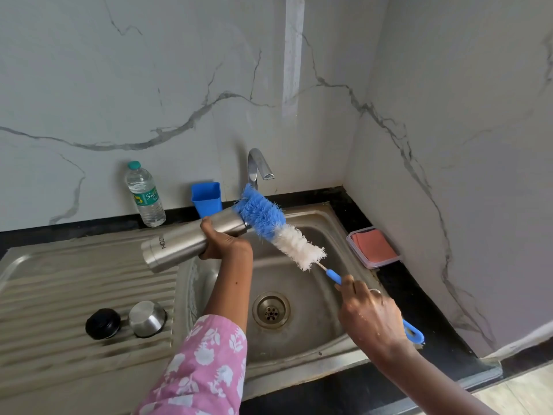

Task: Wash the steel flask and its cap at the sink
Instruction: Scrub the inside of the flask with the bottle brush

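Observation:
My left hand (223,241) grips the steel flask (182,239) around its middle and holds it almost level over the sink's left edge, its mouth pointing right. My right hand (369,317) holds the blue handle of a bottle brush (276,230). The brush's blue and white bristles lie across the flask's mouth, outside it. On the ribbed drainboard (59,298) sit the black inner cap (102,323) and the steel cup cap (147,318), side by side.
The sink basin (302,333) with its drain (270,310) lies below the hands. The tap (258,169) stands behind it; no water is running. At the back stand a plastic water bottle (145,194) and a blue cup (206,199). A container with an orange cloth (373,246) sits on the right counter.

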